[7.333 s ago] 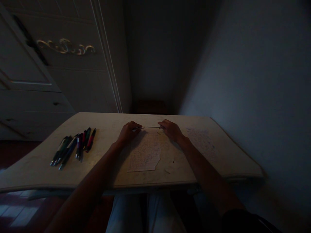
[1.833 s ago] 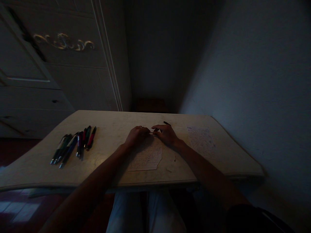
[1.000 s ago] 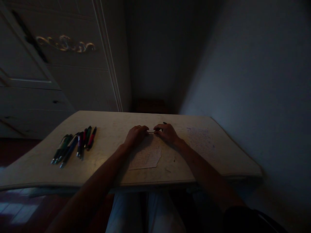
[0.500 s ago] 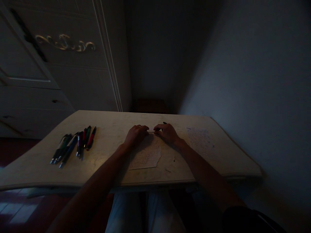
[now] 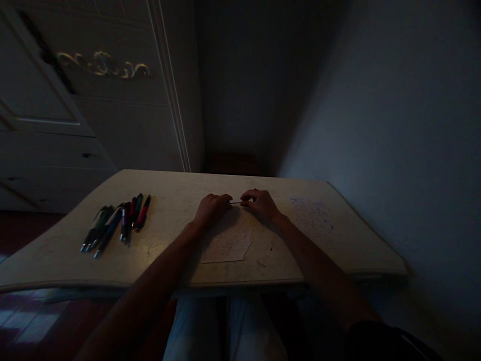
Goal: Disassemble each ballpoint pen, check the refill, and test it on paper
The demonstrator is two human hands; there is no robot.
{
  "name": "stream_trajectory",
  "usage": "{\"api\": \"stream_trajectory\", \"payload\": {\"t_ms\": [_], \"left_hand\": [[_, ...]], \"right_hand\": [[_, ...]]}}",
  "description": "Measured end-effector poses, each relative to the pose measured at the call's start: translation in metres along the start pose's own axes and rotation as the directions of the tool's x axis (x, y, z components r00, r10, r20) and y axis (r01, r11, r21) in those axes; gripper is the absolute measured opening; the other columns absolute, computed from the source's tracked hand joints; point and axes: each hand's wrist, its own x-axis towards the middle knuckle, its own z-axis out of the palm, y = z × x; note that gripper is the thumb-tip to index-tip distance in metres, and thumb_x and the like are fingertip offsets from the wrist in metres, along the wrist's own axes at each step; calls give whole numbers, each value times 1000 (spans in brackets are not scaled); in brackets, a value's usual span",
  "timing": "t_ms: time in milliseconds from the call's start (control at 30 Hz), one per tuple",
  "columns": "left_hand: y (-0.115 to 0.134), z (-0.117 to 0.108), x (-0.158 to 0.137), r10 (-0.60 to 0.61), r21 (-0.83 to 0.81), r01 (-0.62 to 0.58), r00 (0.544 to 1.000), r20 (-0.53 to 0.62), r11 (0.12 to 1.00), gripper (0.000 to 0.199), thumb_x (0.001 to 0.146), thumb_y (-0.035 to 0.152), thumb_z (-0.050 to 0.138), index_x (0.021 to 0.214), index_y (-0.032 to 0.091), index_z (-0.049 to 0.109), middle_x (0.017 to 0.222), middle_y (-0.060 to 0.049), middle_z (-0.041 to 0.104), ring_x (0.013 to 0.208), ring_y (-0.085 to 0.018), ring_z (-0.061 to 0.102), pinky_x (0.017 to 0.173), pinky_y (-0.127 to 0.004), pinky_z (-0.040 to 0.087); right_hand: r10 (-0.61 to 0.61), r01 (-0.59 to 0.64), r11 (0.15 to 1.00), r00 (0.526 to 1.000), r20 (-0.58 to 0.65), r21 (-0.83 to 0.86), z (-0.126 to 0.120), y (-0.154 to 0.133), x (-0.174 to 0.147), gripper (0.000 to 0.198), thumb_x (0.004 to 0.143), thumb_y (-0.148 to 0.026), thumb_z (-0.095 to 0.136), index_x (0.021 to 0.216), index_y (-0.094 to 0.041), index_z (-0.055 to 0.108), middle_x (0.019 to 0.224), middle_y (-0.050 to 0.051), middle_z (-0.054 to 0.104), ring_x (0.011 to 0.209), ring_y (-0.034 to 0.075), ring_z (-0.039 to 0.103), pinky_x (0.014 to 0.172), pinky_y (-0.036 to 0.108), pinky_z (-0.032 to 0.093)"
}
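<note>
Over the top of a scribbled sheet of paper (image 5: pixel 227 243), my two hands meet from either side. My left hand (image 5: pixel 213 208) is closed, its fingertips pinching one end of a thin dark rod (image 5: pixel 235 202) that looks like a pen refill. The other end is pinched by my right hand (image 5: pixel 260 204), also closed. Only a short stretch of the rod shows between the fingertips; the rest is hidden in my hands. A small dark tip shows just above the right hand's knuckles. The paper lies flat, its right edge torn, partly covered by my left forearm.
Several pens (image 5: pixel 112 223) lie in a loose bunch on the left of the pale table (image 5: pixel 169 185). Blue scribble marks (image 5: pixel 311 213) cover its right side. Small dark bits lie near the front edge. A wall (image 5: pixel 406 125) stands close on the right, a cabinet (image 5: pixel 124 125) behind left.
My right hand has shifted and turned slightly; less of the dark tip shows above it. Both hands still pinch the thin rod. The whole view has moved a little.
</note>
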Motion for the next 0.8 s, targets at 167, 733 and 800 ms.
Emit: {"api": "stream_trajectory", "payload": {"t_ms": [167,733,800], "left_hand": [[1,-1,0,16,-21,-16,1000,-3,1000,22,88,23,61,107,22,72,94,-7,77,87,-24,70,82,-32,51],[-11,11,2,67,-81,-72,996,-64,994,19,88,30,62,102,23,73,95,-6,77,85,-23,70,86,-35,50],[-13,12,4,62,-107,-69,996,-66,992,20,87,31,62,102,23,73,96,-6,77,85,-23,71,90,-37,49]], "right_hand": [[-29,33,996,999,40,-86,1,-4,-1,14,76,-15,73,89,-21,76,85,2,77,76,17,69,77,30,49],[45,-43,996,999,-28,77,-1,-7,1,12,73,-16,75,85,-20,76,84,3,77,76,18,70,73,28,50],[56,-55,995,998,-20,81,-1,-5,2,12,73,-16,75,85,-20,76,84,4,77,78,18,70,73,29,50]]}}
